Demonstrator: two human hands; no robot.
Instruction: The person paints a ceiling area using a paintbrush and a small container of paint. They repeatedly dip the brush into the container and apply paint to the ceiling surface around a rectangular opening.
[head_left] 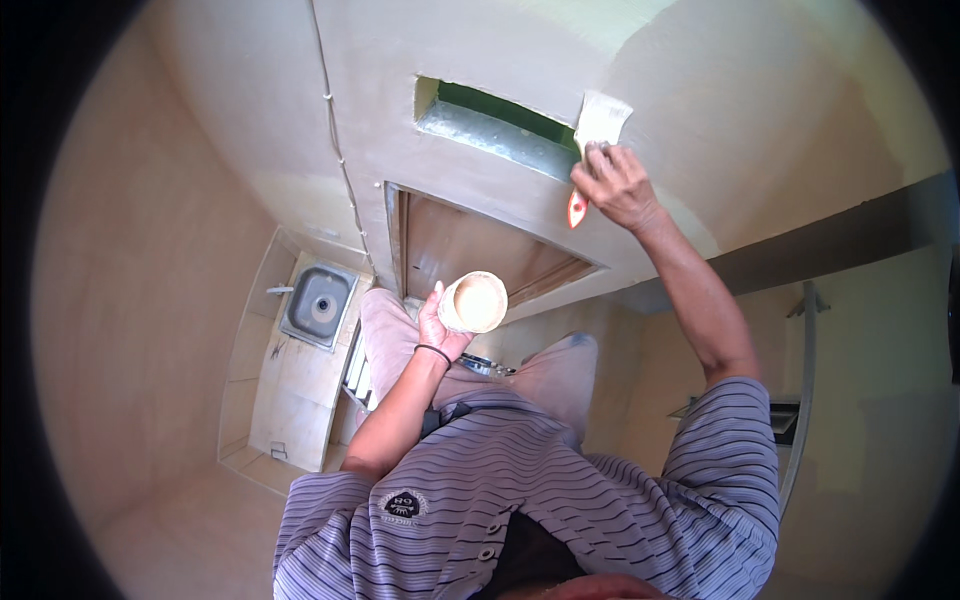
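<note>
My right hand (pixel 618 183) grips a wide paintbrush (pixel 600 118) by its red-tipped handle. The pale bristles lie against the wall (pixel 690 110), or very near it, just right of a slot-like opening (pixel 505 122) with a green inside. Lower down, in front of my body, my left hand (pixel 437 325) is wrapped round a small round tub (pixel 474 302) with cream-coloured paint in it. Paint smears coat the tub's rim. A lighter, greenish patch of wall shows above the brush.
Below the opening is a wooden door (pixel 480 245) in its frame. A counter (pixel 290 400) with a steel sink (pixel 319 305) stands at the left. A cable (pixel 333 130) runs down the wall. At the right, a dark beam-like edge (pixel 800 230) juts out near my right arm.
</note>
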